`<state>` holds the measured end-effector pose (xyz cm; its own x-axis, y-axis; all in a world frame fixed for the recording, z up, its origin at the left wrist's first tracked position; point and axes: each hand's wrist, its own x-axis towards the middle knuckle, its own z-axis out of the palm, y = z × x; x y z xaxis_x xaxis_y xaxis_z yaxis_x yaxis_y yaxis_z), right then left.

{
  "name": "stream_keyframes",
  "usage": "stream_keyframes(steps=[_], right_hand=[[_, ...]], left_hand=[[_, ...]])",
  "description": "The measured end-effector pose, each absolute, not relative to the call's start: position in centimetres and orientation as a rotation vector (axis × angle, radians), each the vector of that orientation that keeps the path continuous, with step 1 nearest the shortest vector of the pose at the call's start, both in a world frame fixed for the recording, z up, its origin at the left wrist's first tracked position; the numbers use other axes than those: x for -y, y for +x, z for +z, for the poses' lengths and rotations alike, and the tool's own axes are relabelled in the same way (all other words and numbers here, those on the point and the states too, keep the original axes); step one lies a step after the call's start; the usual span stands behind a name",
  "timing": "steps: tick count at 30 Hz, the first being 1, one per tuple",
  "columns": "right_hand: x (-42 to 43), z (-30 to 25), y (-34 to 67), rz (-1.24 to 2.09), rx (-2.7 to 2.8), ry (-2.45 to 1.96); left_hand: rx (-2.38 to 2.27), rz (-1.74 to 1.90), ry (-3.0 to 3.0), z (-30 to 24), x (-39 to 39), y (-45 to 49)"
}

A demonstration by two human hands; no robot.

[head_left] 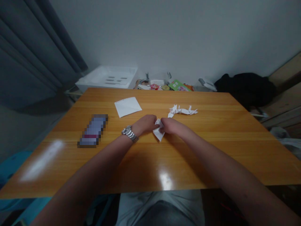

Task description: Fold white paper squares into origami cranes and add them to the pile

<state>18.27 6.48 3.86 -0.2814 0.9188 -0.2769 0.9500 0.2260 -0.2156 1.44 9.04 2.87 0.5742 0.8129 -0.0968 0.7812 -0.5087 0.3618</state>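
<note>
Both my hands meet at the middle of the wooden table [211,150] over a small folded piece of white paper [159,134]. My left hand [145,124], with a metal watch on its wrist, is closed and pinches the paper's left side. On the paper's right side my right hand [169,126] is closed, fingers pressed onto it. A folded corner of the paper sticks out below the fingers.
A flat white sheet [127,106] lies behind my left hand. Several folded white paper figures [182,110] lie behind my right hand. A blurred flat object [93,130] rests at the left. Beyond the far edge are a white tray, clutter and a dark bag.
</note>
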Motion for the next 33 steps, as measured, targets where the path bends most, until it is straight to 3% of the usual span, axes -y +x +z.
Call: stream_keyframes(steps=[17,24,33], right_hand=[[-5.5,4.8,18.3,-0.494,-2.361,1.815],[-3.8,4.1,19.0,-0.558,-2.522,1.841],[-3.3,2.2,19.7,-0.949,-2.739,1.97]], left_hand=[[-1.237,0.025,2.571,3.2,-9.0,0.4],[-1.223,0.159,2.551,2.8,-6.5,-0.3],[-1.096,0.252,2.309,2.0,-5.7,-1.0]])
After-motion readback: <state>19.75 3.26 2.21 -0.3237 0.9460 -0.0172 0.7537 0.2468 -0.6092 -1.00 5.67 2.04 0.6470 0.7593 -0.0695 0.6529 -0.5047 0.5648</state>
